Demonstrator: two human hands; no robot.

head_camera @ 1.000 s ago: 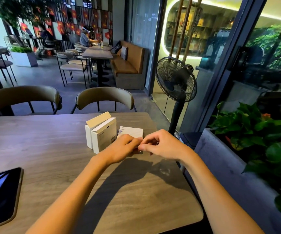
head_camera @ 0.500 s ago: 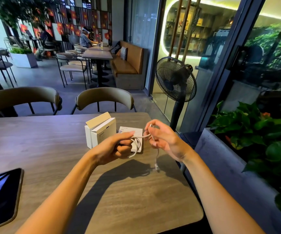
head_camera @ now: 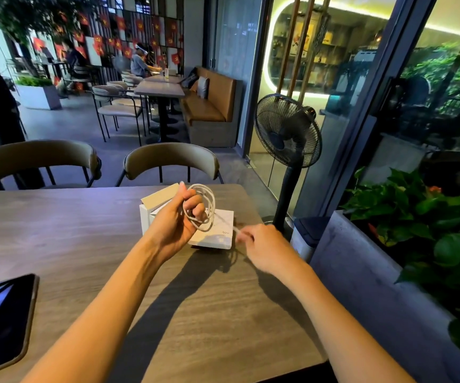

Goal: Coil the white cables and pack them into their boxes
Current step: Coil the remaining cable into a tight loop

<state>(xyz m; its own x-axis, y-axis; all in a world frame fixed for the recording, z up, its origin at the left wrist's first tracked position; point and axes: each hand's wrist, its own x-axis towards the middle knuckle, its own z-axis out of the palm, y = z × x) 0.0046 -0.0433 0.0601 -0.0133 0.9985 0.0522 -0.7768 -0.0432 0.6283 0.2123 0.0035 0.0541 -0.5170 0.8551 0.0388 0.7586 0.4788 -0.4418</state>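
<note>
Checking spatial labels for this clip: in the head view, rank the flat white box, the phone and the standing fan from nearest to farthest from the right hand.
1. Flat white box, just left of the right hand.
2. Standing fan, beyond the table, behind the hand.
3. Phone, at the table's far left edge.

a single head-worn wide-angle camera is looking forward and down from the near edge of the wooden table [head_camera: 57, 230], sitting close above the forearms and taking in chairs [head_camera: 168, 161] and café beyond.
</note>
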